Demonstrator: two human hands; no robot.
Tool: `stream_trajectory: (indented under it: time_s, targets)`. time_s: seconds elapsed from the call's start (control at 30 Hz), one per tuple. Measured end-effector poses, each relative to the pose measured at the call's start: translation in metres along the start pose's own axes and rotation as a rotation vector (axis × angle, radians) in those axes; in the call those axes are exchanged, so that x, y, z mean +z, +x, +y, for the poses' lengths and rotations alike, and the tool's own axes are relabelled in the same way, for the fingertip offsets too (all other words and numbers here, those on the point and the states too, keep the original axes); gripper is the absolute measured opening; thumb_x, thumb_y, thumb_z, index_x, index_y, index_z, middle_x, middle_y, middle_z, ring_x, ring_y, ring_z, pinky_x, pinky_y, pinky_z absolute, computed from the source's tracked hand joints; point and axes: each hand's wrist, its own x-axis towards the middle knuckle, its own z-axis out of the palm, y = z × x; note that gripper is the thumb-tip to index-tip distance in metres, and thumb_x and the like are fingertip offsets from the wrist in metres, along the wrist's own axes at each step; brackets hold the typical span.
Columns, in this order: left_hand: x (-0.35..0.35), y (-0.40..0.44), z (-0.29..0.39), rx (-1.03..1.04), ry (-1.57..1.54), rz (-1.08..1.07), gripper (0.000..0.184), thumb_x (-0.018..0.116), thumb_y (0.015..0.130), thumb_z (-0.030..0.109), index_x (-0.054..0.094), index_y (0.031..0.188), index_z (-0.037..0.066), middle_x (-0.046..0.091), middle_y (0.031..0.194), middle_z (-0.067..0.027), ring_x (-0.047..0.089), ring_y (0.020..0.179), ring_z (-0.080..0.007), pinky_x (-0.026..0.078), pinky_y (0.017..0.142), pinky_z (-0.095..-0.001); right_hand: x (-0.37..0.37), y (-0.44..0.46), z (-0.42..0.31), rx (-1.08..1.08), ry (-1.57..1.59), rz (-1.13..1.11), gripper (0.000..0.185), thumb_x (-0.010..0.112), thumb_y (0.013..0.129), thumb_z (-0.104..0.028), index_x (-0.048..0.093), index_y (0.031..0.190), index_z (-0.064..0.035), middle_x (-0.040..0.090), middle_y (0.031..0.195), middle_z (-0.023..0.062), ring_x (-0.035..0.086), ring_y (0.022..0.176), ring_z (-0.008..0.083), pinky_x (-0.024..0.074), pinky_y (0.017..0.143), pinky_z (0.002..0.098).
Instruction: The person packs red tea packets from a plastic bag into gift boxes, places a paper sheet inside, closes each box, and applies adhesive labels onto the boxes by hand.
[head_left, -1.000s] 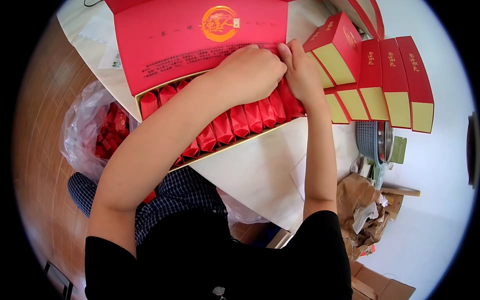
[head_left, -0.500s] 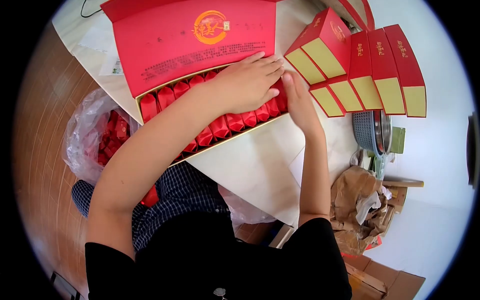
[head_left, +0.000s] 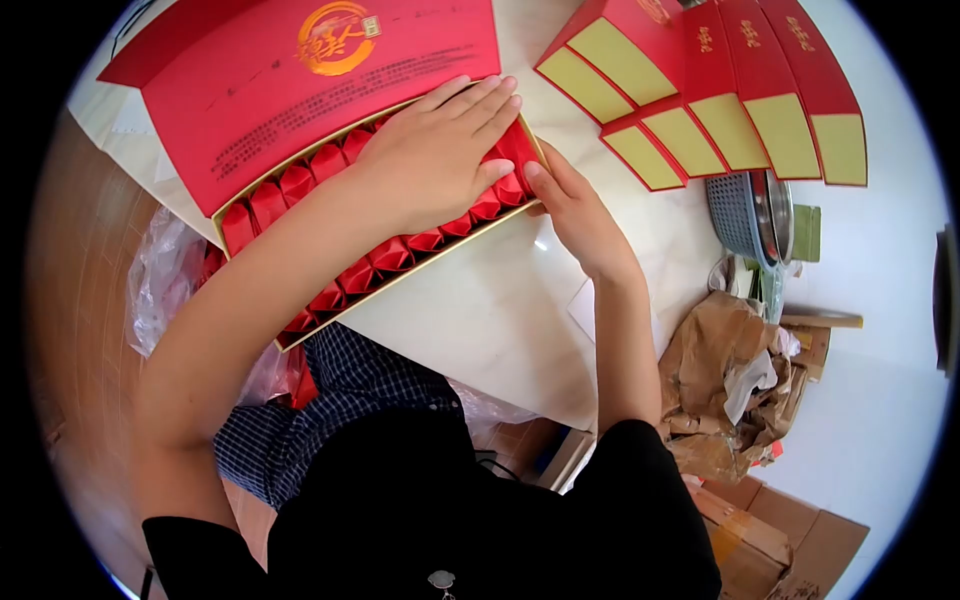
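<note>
A red gift box (head_left: 390, 262) with a gold rim lies open on the table, its printed lid (head_left: 330, 90) tilted back. Rows of red foil-wrapped packets (head_left: 390, 253) fill it; my left forearm and hand cover many of them. My left hand (head_left: 435, 155) rests flat over the packets near the right end, fingers stretched towards the far corner. At that short right end, my right hand (head_left: 580, 215) grips the box wall, thumb on the inner side by the last packets and fingers round the outside.
Several red boxes with yellow ends (head_left: 720, 120) stand in a group at the back right. Past the table edge are a grey basket (head_left: 733, 222), crumpled brown paper (head_left: 715, 375) and cardboard boxes (head_left: 780, 540). A clear plastic bag (head_left: 165, 280) hangs at the left.
The box appears further left and higher in view, partly as the camera shifts. My right hand has closed from beside the right end onto its wall. My left hand stays flat on the packets.
</note>
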Motion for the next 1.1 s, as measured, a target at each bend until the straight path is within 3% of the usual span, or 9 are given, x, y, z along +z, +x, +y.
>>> stream_trajectory:
  time_s: [0.1, 0.23, 0.27, 0.37, 0.43, 0.5, 0.57, 0.73, 1.1]
  targets:
    - [-0.003, 0.000, -0.002, 0.036, 0.032, -0.004, 0.057, 0.040, 0.099, 0.033, 0.032, 0.144, -0.002, 0.031, 0.152, -0.0144, 0.028, 0.141, -0.0232, 0.020, 0.117, -0.0374, -0.004, 0.004, -0.001, -0.073, -0.003, -0.060, 0.044, 0.041, 0.101, -0.017, 0.039, 0.144, -0.0066, 0.054, 0.130, 0.0111, 0.050, 0.118, 0.0183, 0.0371, 0.102, 0.0308]
    - [-0.006, 0.004, -0.006, 0.094, -0.065, -0.012, 0.051, 0.038, 0.100, 0.031, 0.039, 0.142, 0.003, 0.034, 0.150, -0.0150, 0.028, 0.141, -0.0233, 0.019, 0.117, -0.0388, -0.001, 0.005, 0.028, -0.239, -0.291, 0.149, 0.046, 0.041, 0.101, -0.023, 0.038, 0.143, -0.0053, 0.054, 0.128, 0.0191, 0.051, 0.119, 0.0301, 0.0381, 0.102, 0.0362]
    - [-0.010, 0.004, -0.008, 0.069, -0.220, -0.023, 0.049, 0.037, 0.101, 0.031, 0.040, 0.143, 0.005, 0.033, 0.151, -0.0141, 0.027, 0.142, -0.0248, 0.017, 0.117, -0.0396, -0.003, -0.008, 0.025, -0.226, -0.445, 0.287, 0.043, 0.042, 0.101, -0.028, 0.046, 0.136, -0.0041, 0.056, 0.121, 0.0209, 0.052, 0.115, 0.0344, 0.0401, 0.100, 0.0389]
    - [-0.025, -0.006, -0.009, 0.026, -0.426, 0.055, 0.049, 0.041, 0.100, 0.033, 0.043, 0.141, 0.005, 0.038, 0.148, -0.0140, 0.027, 0.142, -0.0242, 0.018, 0.117, -0.0401, -0.035, -0.041, 0.047, -0.324, -0.444, 0.628, 0.037, 0.045, 0.100, -0.026, 0.054, 0.126, -0.0017, 0.059, 0.113, 0.0197, 0.056, 0.108, 0.0345, 0.0425, 0.096, 0.0385]
    - [-0.037, -0.020, -0.007, 0.055, -0.363, 0.047, 0.050, 0.042, 0.100, 0.034, 0.041, 0.143, 0.008, 0.035, 0.150, -0.0144, 0.026, 0.142, -0.0264, 0.017, 0.117, -0.0427, -0.055, -0.077, 0.052, -0.172, -0.466, 0.691, 0.033, 0.044, 0.101, -0.021, 0.056, 0.121, 0.0020, 0.062, 0.113, 0.0170, 0.060, 0.103, 0.0268, 0.0443, 0.092, 0.0334]
    - [-0.044, -0.036, -0.001, -0.016, -0.126, -0.013, 0.053, 0.039, 0.100, 0.035, 0.034, 0.147, 0.011, 0.026, 0.155, -0.0132, 0.020, 0.145, -0.0269, 0.010, 0.118, -0.0441, -0.070, -0.106, 0.078, -0.055, -0.683, 0.757, 0.028, 0.048, 0.098, -0.017, 0.059, 0.116, 0.0011, 0.061, 0.108, 0.0164, 0.059, 0.099, 0.0283, 0.0448, 0.089, 0.0350]
    - [-0.032, -0.051, 0.004, 0.013, 0.056, -0.085, 0.057, 0.039, 0.098, 0.043, 0.034, 0.147, 0.013, 0.024, 0.155, -0.0125, 0.019, 0.145, -0.0265, 0.009, 0.118, -0.0451, -0.071, -0.127, 0.106, -0.035, -0.804, 0.805, 0.025, 0.050, 0.095, -0.014, 0.060, 0.113, 0.0004, 0.061, 0.108, 0.0169, 0.058, 0.100, 0.0308, 0.0446, 0.089, 0.0383]
    - [-0.028, -0.049, 0.004, 0.003, 0.002, -0.077, 0.058, 0.039, 0.098, 0.045, 0.036, 0.146, 0.013, 0.025, 0.155, -0.0115, 0.023, 0.143, -0.0254, 0.010, 0.119, -0.0429, -0.053, -0.134, 0.148, -0.109, -0.974, 0.991, 0.020, 0.056, 0.089, -0.011, 0.064, 0.104, -0.0009, 0.060, 0.109, 0.0169, 0.055, 0.100, 0.0338, 0.0435, 0.086, 0.0418]
    - [-0.023, -0.050, -0.002, -0.005, -0.023, -0.047, 0.054, 0.039, 0.099, 0.042, 0.038, 0.145, 0.014, 0.027, 0.155, -0.0105, 0.026, 0.142, -0.0264, 0.013, 0.119, -0.0424, -0.048, -0.135, 0.147, -0.152, -1.004, 1.067, 0.015, 0.057, 0.088, -0.011, 0.063, 0.099, -0.0017, 0.063, 0.099, 0.0145, 0.058, 0.093, 0.0316, 0.0440, 0.082, 0.0409]
